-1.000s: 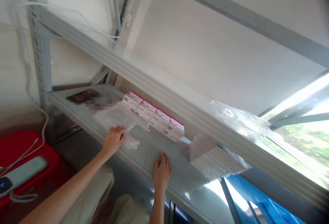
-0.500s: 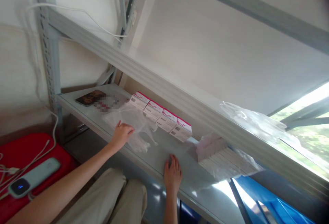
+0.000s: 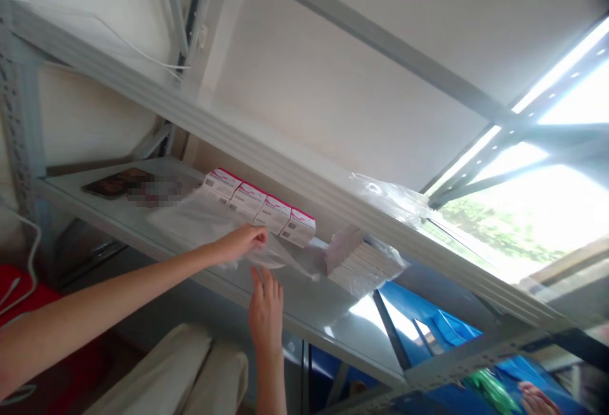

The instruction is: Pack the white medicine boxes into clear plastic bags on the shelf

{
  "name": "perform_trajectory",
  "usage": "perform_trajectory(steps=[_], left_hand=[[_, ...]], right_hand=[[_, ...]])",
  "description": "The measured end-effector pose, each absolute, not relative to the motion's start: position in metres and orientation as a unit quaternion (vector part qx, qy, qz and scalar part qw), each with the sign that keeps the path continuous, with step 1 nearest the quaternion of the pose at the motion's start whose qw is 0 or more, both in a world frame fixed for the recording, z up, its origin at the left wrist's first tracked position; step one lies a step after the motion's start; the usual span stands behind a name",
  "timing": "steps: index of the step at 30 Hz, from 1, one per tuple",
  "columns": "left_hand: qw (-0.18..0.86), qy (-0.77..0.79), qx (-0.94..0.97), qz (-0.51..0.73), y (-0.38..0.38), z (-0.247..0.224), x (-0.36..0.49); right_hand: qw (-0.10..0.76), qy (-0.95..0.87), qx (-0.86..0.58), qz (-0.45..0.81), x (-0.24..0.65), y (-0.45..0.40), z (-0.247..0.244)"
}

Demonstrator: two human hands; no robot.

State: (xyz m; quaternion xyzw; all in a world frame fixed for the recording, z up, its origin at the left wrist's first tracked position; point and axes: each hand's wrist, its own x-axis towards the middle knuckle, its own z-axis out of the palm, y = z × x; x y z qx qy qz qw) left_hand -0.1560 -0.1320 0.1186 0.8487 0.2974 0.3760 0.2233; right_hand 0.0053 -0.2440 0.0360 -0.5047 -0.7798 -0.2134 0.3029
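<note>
My left hand point(image 3: 245, 242) is closed on a clear plastic bag point(image 3: 190, 217), which lies spread over the lower shelf. Part of the bag stretches right from the fingers, its end lying on the shelf. Just below, near the bag's edge, my right hand point(image 3: 266, 307) has its fingers extended; whether the fingertips touch the plastic I cannot tell. Behind the bag stands a row of several white boxes point(image 3: 252, 199) with pink tops and printed labels. A clear-wrapped stack of pale, flat items point(image 3: 364, 266) sits to their right.
A dark phone point(image 3: 117, 183) lies at the left end of the grey lower shelf point(image 3: 309, 301). Above runs the upper shelf's edge beam point(image 3: 266, 155), with crumpled clear plastic point(image 3: 390, 199) on it. Blue sheeting point(image 3: 451, 332) shows at lower right, near part of another person point(image 3: 537, 399).
The view has swung right. My left hand has moved right along the shelf and now pinches the bag, pulling its plastic rightward. My right hand has come close to it.
</note>
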Motion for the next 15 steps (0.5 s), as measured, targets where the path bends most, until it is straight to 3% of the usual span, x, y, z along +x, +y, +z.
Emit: perform_trajectory(steps=[7, 11, 15], left_hand=[[0.294, 0.189, 0.862, 0.368, -0.151, 0.133, -0.112], [0.336, 0.147, 0.860, 0.355, -0.156, 0.130, -0.103], [0.251, 0.179, 0.878, 0.367, -0.155, 0.126, -0.104]], right_hand=[[0.433, -0.654, -0.560, -0.266, 0.027, -0.254, 0.051], [0.311, -0.690, -0.576, -0.308, 0.054, -0.254, 0.046], [0.244, -0.740, -0.537, -0.322, 0.069, -0.262, 0.033]])
